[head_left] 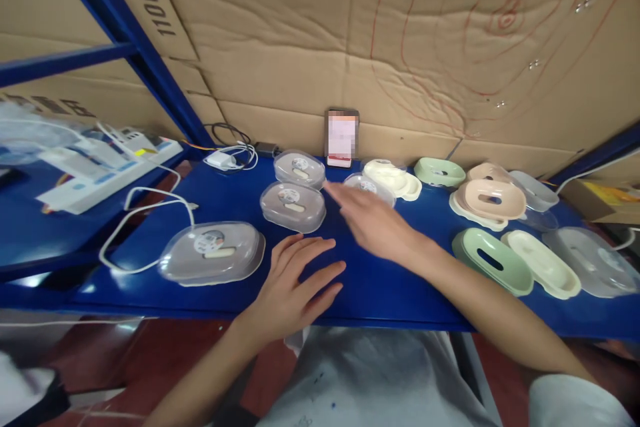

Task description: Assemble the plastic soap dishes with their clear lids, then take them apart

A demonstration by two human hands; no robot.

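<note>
Reaching with right hand (373, 223), fingers spread and empty, toward clear domed plastic lid (293, 206) just beyond. Resting left hand (295, 287) flat, fingers splayed, on blue metal shelf (380, 290). Lying unassembled at right: green oval plastic tray (493, 260), cream insert (541, 271).

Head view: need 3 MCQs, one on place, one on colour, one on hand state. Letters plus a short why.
1. Where does the phone stand?
A. flat on the table's front edge
B. upright against the cardboard wall
C. on the left shelf

2. What colour is the table?
A. blue
B. white
C. green

3. How is the left hand?
A. closed on a lid
B. lifted off the table
C. open, flat on the table

Key: B, the phone leans on the cardboard at the back; A, the surface is blue throughout; C, its fingers are spread on the surface, holding nothing, while the right hand reaches toward the clear-lidded soap boxes.
</note>
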